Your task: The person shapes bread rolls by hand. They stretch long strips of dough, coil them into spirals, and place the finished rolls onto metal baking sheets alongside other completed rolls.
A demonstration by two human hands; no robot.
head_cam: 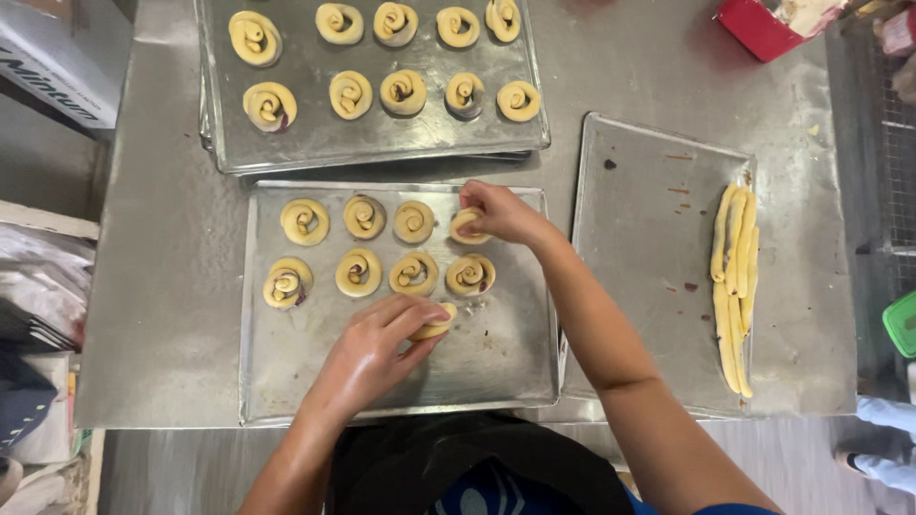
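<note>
My left hand [377, 343] grips a coiled piece of yellow dough [435, 324] against the lower middle of a metal baking tray [506, 353]. My right hand [498, 212] holds another dough spiral [467, 225] at the right end of the tray's top row. Several finished spirals [360, 273] sit in two rows on this tray. A second tray [315, 143] behind it carries two more rows of spirals [402, 92].
A third tray [639, 248] on the right holds several long dough ropes [735, 286] along its right side. A red box [759, 27] stands at the steel table's back right. A cardboard box [57, 57] and bags lie off the left edge.
</note>
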